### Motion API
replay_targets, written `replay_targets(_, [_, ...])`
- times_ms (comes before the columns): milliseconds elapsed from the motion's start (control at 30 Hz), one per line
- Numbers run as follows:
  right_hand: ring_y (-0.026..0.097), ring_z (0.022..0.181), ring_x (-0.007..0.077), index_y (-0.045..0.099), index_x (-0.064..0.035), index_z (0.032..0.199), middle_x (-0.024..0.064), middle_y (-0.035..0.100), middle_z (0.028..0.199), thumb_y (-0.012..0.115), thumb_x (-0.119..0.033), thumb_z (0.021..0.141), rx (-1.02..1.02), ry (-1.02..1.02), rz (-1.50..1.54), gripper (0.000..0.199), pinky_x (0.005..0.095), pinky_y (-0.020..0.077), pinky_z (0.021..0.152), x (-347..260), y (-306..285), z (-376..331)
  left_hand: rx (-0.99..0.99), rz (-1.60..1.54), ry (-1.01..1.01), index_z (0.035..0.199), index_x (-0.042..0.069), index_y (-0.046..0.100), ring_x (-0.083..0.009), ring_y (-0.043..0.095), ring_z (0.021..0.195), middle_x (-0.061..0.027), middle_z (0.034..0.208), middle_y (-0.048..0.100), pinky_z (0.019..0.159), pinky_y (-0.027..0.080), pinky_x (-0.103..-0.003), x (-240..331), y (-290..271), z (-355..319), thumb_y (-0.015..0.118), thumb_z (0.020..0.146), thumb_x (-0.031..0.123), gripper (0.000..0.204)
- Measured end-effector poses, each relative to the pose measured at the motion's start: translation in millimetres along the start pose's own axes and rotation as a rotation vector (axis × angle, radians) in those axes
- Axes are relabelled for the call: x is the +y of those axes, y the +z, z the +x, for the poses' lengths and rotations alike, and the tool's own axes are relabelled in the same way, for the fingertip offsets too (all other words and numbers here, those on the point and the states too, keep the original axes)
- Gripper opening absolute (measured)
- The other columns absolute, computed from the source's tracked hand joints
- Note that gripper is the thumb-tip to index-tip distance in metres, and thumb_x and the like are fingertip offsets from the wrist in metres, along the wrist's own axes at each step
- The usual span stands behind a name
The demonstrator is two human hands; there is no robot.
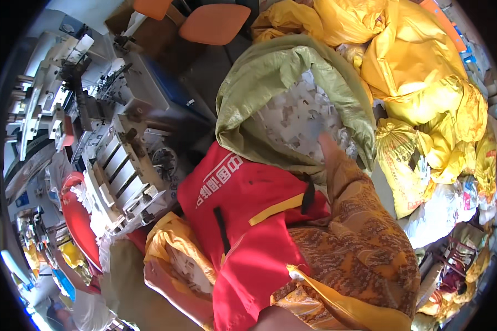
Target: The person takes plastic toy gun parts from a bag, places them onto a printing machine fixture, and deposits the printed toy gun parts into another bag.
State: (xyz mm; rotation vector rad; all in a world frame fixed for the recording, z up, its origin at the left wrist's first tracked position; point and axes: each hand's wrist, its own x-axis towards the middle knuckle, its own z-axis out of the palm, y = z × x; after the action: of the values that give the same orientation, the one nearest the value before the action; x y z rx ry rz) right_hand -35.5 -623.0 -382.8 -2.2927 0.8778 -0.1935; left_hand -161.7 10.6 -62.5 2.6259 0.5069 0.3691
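Note:
My right hand (pixel 326 142) reaches down into an open green woven sack (pixel 243 94), at the end of an arm in a brown patterned sleeve (pixel 364 220). Many small white pieces (pixel 292 107) with cut or irregular shapes fill the sack. Something blurred and greyish shows at the fingertips, and the fingers themselves are too smeared to read. My left hand does not show. A red apron (pixel 243 190) with yellow trim and white print covers my front, close to the sack's near rim.
Left of me stands a machine (pixel 130 179) with metal parts beside a red round-edged object (pixel 80 220). A yellow bag (pixel 174 243) with pale pieces inside sits near left. Full yellow bags (pixel 414 60) pile up at the right. An orange seat (pixel 214 25) stands beyond.

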Motion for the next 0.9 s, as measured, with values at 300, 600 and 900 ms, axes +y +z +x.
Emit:
replay_targets(300, [0.059, 0.103, 0.0336, 0.06, -0.0088, 0.115, 0.0216, 0.062, 0.109, 0.056, -0.03, 0.081, -0.443, -0.016, -0.257, 0.04, 0.0373, 0.0467, 0.087, -61.3, 2.2, -0.4, -0.054, 0.064, -0.006, 0.083, -0.003, 0.064, -0.0137, 0.056, 0.057, -0.009, 0.065, 0.06, 0.053, 0.046, -0.028, 11.2, -5.9, 2.5, 0.06, 0.087, 0.021, 0.024])
replay_targets(600, [0.062, 0.089, 0.0321, 0.058, -0.007, 0.115, 0.0209, 0.063, 0.099, 0.049, -0.023, 0.091, -0.72, -0.327, -0.162, 0.03, 0.0389, 0.0478, 0.076, -102.5, -44.5, -60.5, 0.0, 0.067, -0.033, 0.077, 0.0, 0.063, -0.0279, 0.061, 0.062, -0.0146, 0.071, 0.061, 0.059, 0.047, -0.034, 26.4, 7.5, 1.8, 0.062, 0.08, 0.013, 0.013])
replay_targets(900, [0.06, 0.065, 0.0371, 0.065, -0.0068, 0.083, 0.0127, 0.064, 0.072, 0.055, -0.025, 0.086, -0.547, -0.538, -0.289, 0.021, 0.0446, 0.0473, 0.062, -59.4, -24.1, -48.0, 0.155, -0.016, 0.047, 0.079, 0.002, 0.066, -0.029, 0.062, 0.067, -0.013, 0.074, 0.063, 0.062, 0.048, -0.035, 33.6, -6.5, 16.5, 0.063, 0.08, 0.015, 0.013])
